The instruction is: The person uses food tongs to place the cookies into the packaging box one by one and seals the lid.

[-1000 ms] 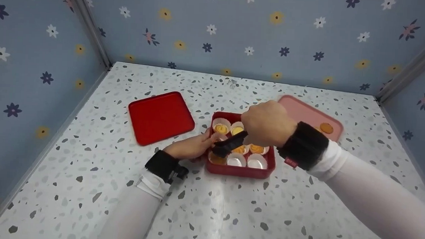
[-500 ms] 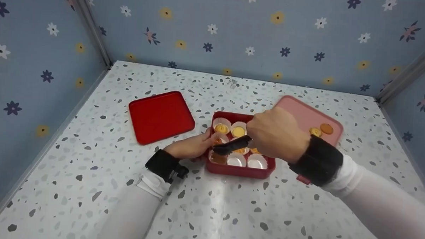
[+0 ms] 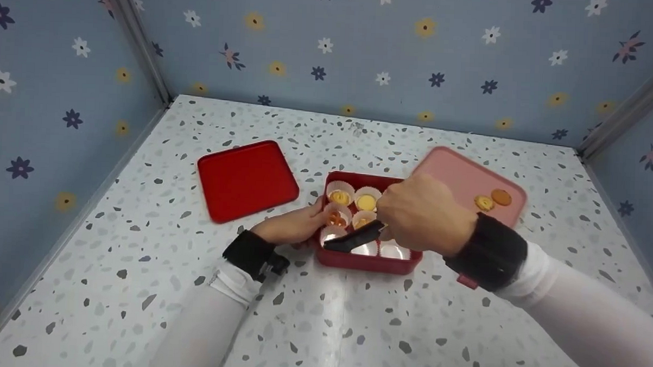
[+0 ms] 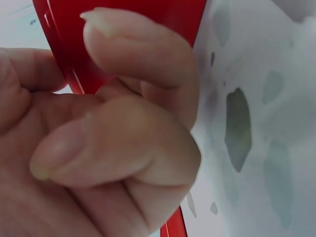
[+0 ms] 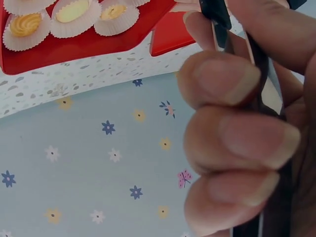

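Note:
In the head view a red box (image 3: pixel 370 265) holds white paper cups, several with cookies. My left hand (image 3: pixel 298 224) holds the box by its left side; in the left wrist view its fingers are curled close to the red wall. My right hand (image 3: pixel 423 213) grips black tongs (image 3: pixel 354 237), fingers wrapped round the handle in the right wrist view. The tongs' tips lie over the front-left paper cup (image 3: pixel 331 236); whether they pinch a cookie there is hidden. Two other front cups show white insides.
A pink tray (image 3: pixel 460 169) at the right, partly behind my right hand, carries a swirled cookie (image 3: pixel 484 203) and a flat round cookie (image 3: pixel 501 197). At the left lies a red lid (image 3: pixel 249 181). Flowered panels (image 3: pixel 364 49) enclose the speckled table (image 3: pixel 192 293).
The tongs have shifted slightly toward the front of the box. The front-left cup showed brown before and looks white now. My right hand moved right and toward me; the left hand stayed.

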A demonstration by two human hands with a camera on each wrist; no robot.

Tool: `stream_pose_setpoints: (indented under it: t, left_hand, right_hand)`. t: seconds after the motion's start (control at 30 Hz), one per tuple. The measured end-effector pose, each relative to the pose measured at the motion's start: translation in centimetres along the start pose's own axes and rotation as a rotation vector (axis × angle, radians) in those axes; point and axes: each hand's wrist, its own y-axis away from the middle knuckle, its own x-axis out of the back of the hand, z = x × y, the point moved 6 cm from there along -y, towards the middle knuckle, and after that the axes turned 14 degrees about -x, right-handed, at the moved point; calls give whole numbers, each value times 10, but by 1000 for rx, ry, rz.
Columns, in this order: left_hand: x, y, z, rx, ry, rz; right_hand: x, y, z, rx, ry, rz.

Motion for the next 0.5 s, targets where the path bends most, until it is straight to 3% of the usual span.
stream_pose_setpoints:
  t: [0.27,0.5]
  left_hand:
    - [0,-1,-1,-16,11,16]
    - [1,0,-1,11,-38,13]
  right_hand:
    - [-5,-7,3,-61,0,-41]
    - [-2,-8,10,-93,-6,-36]
